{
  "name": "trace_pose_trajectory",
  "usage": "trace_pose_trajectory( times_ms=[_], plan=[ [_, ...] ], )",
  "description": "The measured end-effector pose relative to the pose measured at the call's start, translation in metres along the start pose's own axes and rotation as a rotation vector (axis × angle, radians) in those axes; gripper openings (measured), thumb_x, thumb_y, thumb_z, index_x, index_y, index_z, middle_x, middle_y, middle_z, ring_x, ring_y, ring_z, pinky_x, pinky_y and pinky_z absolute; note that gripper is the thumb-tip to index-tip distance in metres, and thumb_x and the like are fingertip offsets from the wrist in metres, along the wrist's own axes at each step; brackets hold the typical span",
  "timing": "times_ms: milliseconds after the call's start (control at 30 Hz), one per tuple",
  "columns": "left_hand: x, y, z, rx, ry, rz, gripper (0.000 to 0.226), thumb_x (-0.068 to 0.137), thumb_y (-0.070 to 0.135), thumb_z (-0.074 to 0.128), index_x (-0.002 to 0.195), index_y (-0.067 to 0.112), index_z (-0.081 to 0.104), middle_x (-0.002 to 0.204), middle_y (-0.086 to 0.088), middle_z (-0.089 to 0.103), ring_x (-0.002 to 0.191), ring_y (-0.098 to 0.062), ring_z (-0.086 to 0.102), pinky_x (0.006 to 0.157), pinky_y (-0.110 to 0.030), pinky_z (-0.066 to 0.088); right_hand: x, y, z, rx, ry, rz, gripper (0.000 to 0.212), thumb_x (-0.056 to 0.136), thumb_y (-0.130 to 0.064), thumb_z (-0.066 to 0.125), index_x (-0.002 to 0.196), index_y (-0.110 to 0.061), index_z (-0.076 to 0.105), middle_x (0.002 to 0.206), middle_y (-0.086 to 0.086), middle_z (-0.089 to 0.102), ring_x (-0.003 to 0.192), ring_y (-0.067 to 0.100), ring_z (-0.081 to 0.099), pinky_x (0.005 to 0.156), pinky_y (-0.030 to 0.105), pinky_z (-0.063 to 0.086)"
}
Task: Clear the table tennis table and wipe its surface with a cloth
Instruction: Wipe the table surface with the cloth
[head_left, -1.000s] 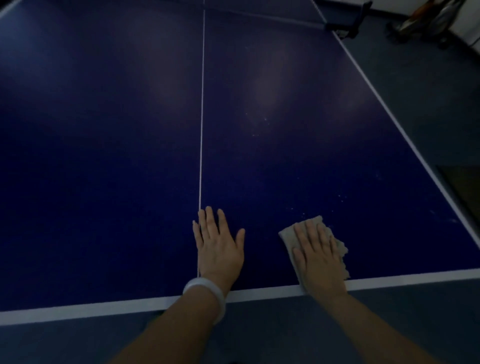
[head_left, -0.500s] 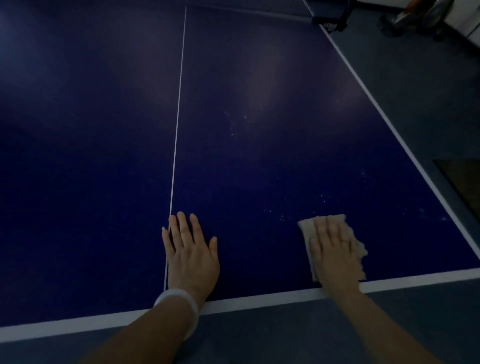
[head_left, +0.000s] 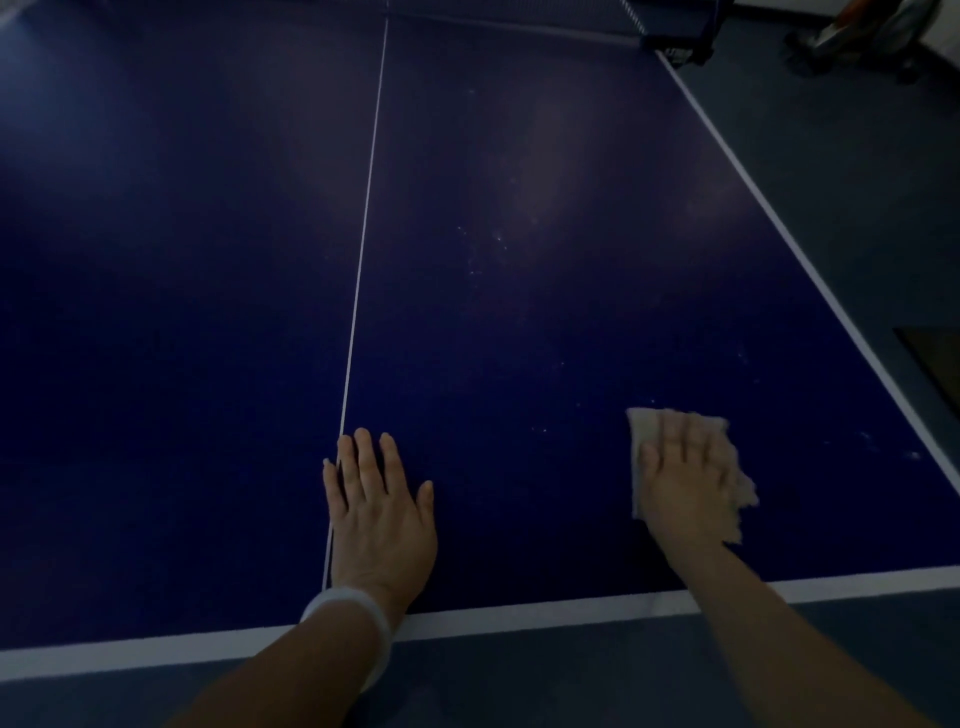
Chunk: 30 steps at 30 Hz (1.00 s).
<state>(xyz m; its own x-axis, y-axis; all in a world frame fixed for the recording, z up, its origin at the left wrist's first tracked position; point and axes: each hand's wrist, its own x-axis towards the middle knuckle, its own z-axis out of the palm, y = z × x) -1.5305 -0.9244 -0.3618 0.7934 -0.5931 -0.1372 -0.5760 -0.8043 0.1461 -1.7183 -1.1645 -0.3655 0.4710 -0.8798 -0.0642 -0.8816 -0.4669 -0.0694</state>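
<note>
The dark blue table tennis table (head_left: 519, 260) fills the view, with a white centre line and white edge lines. My right hand (head_left: 680, 483) presses flat, fingers straight, on a beige cloth (head_left: 647, 423) near the table's near right corner. My left hand (head_left: 376, 512) rests flat on the table beside the centre line, near the front edge, with a white band on its wrist. Pale specks dot the surface ahead of the cloth and toward the right edge.
The net and its clamp post (head_left: 680, 36) cross the far end of the table. Grey floor runs along the right side, with some equipment (head_left: 862, 31) at the far right and a dark mat (head_left: 935, 364) by the right edge.
My right hand has slid the cloth to the right along the front edge of the table. My left hand has stayed flat by the centre line.
</note>
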Motion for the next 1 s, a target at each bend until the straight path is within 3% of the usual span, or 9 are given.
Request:
trace_pose_trajectory(
  times_ms=[100,233,367,467,567,667,767,900,1000],
  plan=[
    [0.0,0.0,0.001,0.015,0.013,-0.009,0.07,0.096,0.049,-0.005,0.153,0.008,-0.006,0.16,-0.019,-0.012,0.147,-0.032,-0.016,0.12,-0.049,-0.008,-0.016,-0.039,0.006,0.116,0.011,0.22,0.063,0.105,-0.043,0.022,0.154,-0.024,-0.011,0.164,0.01,-0.007,0.15,0.035,0.001,0.119,0.058,0.004],
    [0.0,0.0,0.001,0.018,0.012,-0.002,0.072,0.094,0.049,-0.006,0.152,0.008,-0.007,0.159,-0.02,-0.012,0.147,-0.032,-0.016,0.119,-0.049,-0.009,-0.052,-0.114,0.025,0.04,0.077,-0.282,0.067,0.102,-0.044,0.032,0.157,-0.018,0.005,0.163,0.016,0.009,0.149,0.037,0.012,0.119,0.057,0.01],
    [0.001,-0.002,0.003,0.013,0.009,-0.004,0.071,0.097,0.051,0.002,0.153,0.009,-0.006,0.16,-0.019,-0.012,0.147,-0.032,-0.016,0.12,-0.05,-0.006,-0.005,-0.107,0.021,-0.143,-0.029,-0.638,0.07,0.101,-0.048,0.027,0.157,-0.021,-0.006,0.163,0.008,-0.012,0.151,0.031,-0.006,0.121,0.053,0.002],
    [0.001,-0.001,0.003,0.015,0.022,-0.003,0.071,0.097,0.051,0.003,0.153,0.008,-0.004,0.16,-0.019,-0.009,0.148,-0.032,-0.013,0.12,-0.05,-0.005,0.04,-0.047,0.002,-0.269,-0.038,-0.331,0.09,0.093,-0.042,0.055,0.155,-0.009,0.0,0.162,0.019,0.0,0.148,0.04,0.007,0.118,0.057,0.014],
    [0.001,0.0,0.002,0.006,0.02,-0.002,0.072,0.094,0.051,-0.004,0.152,0.009,-0.005,0.16,-0.019,-0.009,0.148,-0.032,-0.014,0.12,-0.05,-0.006,0.035,-0.005,-0.016,-0.055,-0.109,0.068,0.068,0.105,-0.041,0.029,0.156,-0.017,-0.008,0.164,0.012,-0.006,0.149,0.035,0.003,0.12,0.056,0.009],
    [0.001,0.0,0.002,0.0,0.023,-0.004,0.072,0.094,0.051,-0.004,0.153,0.009,-0.003,0.16,-0.019,-0.008,0.148,-0.032,-0.013,0.12,-0.05,-0.006,0.004,-0.017,-0.005,-0.014,-0.123,0.132,0.067,0.105,-0.043,0.022,0.154,-0.021,-0.019,0.163,0.01,-0.016,0.15,0.033,-0.006,0.12,0.056,0.001],
    [0.002,-0.001,0.002,0.012,0.013,0.0,0.073,0.094,0.052,-0.006,0.153,0.009,-0.004,0.16,-0.018,-0.01,0.148,-0.031,-0.014,0.12,-0.05,-0.006,-0.037,-0.062,0.014,-0.105,-0.072,-0.167,0.083,0.101,-0.043,0.04,0.154,-0.015,-0.017,0.162,0.018,-0.016,0.149,0.039,-0.007,0.118,0.059,0.005],
    [0.001,-0.002,0.001,0.008,-0.002,0.003,0.072,0.095,0.052,-0.004,0.154,0.009,-0.004,0.16,-0.018,-0.011,0.147,-0.031,-0.016,0.12,-0.05,-0.005,-0.043,-0.1,0.017,0.002,-0.011,-0.541,0.06,0.102,-0.042,0.018,0.157,-0.02,0.01,0.164,0.007,0.004,0.151,0.029,0.004,0.118,0.052,0.011],
    [0.001,-0.002,0.0,0.01,-0.006,0.006,0.077,0.09,0.053,-0.01,0.153,0.009,-0.005,0.16,-0.018,-0.01,0.147,-0.031,-0.016,0.12,-0.05,-0.006,-0.001,-0.076,0.015,-0.179,-0.067,-0.646,0.063,0.102,-0.039,0.023,0.156,-0.017,0.0,0.164,0.011,-0.001,0.151,0.034,-0.002,0.12,0.054,0.005]
  ],
)
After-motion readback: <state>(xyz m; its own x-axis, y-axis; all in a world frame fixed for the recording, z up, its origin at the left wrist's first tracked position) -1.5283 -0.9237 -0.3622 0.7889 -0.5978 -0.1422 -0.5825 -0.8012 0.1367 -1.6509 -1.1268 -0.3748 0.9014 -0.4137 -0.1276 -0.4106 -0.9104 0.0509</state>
